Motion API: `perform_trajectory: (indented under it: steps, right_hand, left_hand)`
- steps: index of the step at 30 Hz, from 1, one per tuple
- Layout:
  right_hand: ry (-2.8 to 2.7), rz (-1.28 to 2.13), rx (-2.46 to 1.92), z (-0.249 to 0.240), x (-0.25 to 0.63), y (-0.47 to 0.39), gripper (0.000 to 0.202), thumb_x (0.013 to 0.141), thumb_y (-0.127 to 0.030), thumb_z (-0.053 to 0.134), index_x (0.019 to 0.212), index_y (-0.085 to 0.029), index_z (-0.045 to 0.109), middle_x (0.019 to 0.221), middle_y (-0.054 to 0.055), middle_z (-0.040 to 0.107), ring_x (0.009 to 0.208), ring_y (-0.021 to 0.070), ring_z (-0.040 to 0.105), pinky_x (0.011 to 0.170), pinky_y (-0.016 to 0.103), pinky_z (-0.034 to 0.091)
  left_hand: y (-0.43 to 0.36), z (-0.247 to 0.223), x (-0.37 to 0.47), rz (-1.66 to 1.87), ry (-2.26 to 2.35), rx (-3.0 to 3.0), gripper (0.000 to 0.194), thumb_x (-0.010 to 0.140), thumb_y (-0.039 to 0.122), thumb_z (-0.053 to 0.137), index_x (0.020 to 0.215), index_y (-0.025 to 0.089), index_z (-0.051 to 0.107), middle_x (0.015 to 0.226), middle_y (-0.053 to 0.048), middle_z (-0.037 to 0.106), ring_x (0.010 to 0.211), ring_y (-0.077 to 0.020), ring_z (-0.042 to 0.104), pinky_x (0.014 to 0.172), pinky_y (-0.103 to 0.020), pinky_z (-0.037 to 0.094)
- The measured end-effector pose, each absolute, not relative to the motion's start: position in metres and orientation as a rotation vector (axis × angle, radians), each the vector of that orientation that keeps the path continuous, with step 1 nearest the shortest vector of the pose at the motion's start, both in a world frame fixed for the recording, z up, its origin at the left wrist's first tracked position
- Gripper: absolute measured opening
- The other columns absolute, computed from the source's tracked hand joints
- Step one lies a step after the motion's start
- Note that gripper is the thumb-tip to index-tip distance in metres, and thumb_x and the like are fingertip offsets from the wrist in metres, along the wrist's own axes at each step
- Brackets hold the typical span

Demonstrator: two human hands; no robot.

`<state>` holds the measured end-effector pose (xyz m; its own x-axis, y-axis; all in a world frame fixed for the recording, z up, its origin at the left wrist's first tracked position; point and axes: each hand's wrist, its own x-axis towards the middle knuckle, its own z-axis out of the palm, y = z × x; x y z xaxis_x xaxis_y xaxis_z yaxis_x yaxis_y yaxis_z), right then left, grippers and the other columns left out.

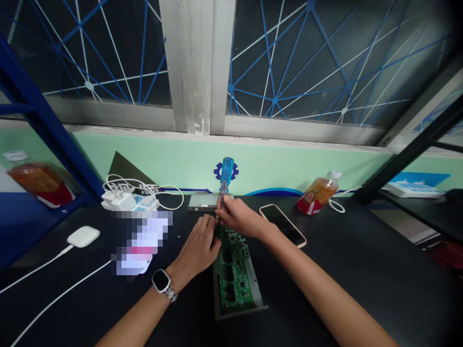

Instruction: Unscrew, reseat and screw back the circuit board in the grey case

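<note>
A blue-handled screwdriver (227, 172) stands upright over the far end of a green circuit board (237, 277), its shaft pointing down. My right hand (235, 214) is closed around the screwdriver's lower part, below the handle. The board sits in a metal tray-like frame (256, 284) on the black table. At the board's far left corner rests my left hand (200, 243), its fingers bent together beside the screwdriver's shaft; whether it grips the board's edge or the shaft is hidden. The screwdriver's tip is hidden by the hands.
Behind the hands lies a flat metal box (202, 201). A phone (284, 225) and a drink bottle (318, 193) are to the right. On the left are a power strip with cables (126, 200), a blurred-out phone (144, 246), a white charger (84, 236) and a small screw (178, 236).
</note>
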<state>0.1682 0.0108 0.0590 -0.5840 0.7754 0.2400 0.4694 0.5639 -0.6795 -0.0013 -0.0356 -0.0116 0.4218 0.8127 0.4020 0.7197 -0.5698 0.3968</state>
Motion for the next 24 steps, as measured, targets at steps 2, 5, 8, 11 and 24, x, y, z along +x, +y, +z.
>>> perform_trajectory:
  steps: [2, 5, 8, 11, 24]
  right_hand:
    - [-2.289, 0.784, -0.967, 0.059, 0.168, 0.011, 0.003, 0.093, -0.019, 0.048, 0.095, -0.018, 0.049, 0.074, 0.003, 0.064, 0.067, 0.0150, 0.058, 0.064, 0.027, 0.041]
    - [-2.296, 0.755, -0.948, 0.059, 0.165, 0.012, 0.006, 0.093, -0.017, 0.046, 0.098, -0.018, 0.050, 0.078, 0.004, 0.064, 0.069, 0.0151, 0.058, 0.066, 0.027, 0.041]
    - [-2.298, 0.721, -0.947, 0.058, 0.161, 0.016, 0.008, 0.093, -0.017, 0.047, 0.099, -0.018, 0.050, 0.075, 0.002, 0.062, 0.068, 0.0148, 0.057, 0.065, 0.027, 0.040]
    - [-2.318, 0.698, -0.966, 0.059, 0.160, 0.021, 0.010, 0.093, -0.017, 0.048, 0.101, -0.018, 0.053, 0.077, 0.001, 0.061, 0.068, 0.0144, 0.056, 0.066, 0.026, 0.040]
    - [-2.200, 0.511, -1.071, 0.072, 0.163, 0.016, 0.029, 0.087, -0.044, 0.062, 0.102, -0.020, 0.055, 0.082, 0.003, 0.060, 0.068, 0.0158, 0.054, 0.063, 0.029, 0.040]
  left_hand:
    - [-0.032, -0.011, -0.004, 0.872, 1.354, 2.480, 0.027, 0.081, 0.007, 0.045, 0.105, 0.018, 0.050, 0.102, -0.009, 0.052, 0.098, -0.0272, 0.050, 0.091, -0.045, 0.044]
    - [-0.027, -0.014, -0.008, 0.922, 1.318, 2.406, 0.028, 0.081, 0.007, 0.047, 0.106, 0.018, 0.052, 0.104, -0.009, 0.054, 0.100, -0.0270, 0.051, 0.091, -0.045, 0.045]
    - [-0.020, -0.017, -0.011, 1.034, 1.221, 2.282, 0.021, 0.090, 0.014, 0.048, 0.109, 0.019, 0.056, 0.110, -0.010, 0.057, 0.106, -0.0265, 0.053, 0.095, -0.043, 0.044]
    - [-0.011, -0.016, -0.012, 1.126, 1.111, 2.109, 0.023, 0.096, 0.023, 0.047, 0.115, 0.019, 0.058, 0.116, -0.010, 0.062, 0.109, -0.0251, 0.057, 0.096, -0.040, 0.045]
    - [0.000, -0.004, -0.004, 1.186, 0.926, 1.831, 0.028, 0.095, 0.030, 0.055, 0.109, 0.014, 0.073, 0.103, -0.008, 0.076, 0.093, -0.0251, 0.069, 0.082, -0.032, 0.052]
